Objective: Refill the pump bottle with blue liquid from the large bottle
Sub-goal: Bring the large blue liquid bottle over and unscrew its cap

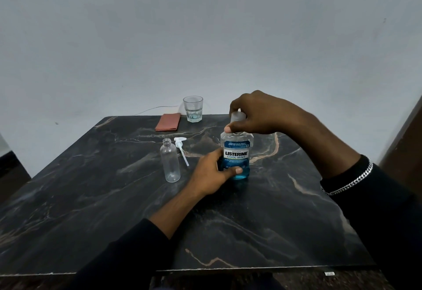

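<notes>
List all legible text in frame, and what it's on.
"LISTERINE": front label of the large bottle.
"COOL MINT": same label, just below.
Fine print above and below these: too small to read.
White tag under the near edge of the table: blurred, unreadable.

One wide-angle camera, worn on the person's head, looks forward and down across the dark marbled surface (251, 232), its near edge running along the bottom of the frame. The left hand (210, 175) and right hand (262, 116) reach in from below and from the right, near the lens, meeting at the large bottle (237, 152) just right of centre. A pale wall (205, 27) fills the upper half.
</notes>
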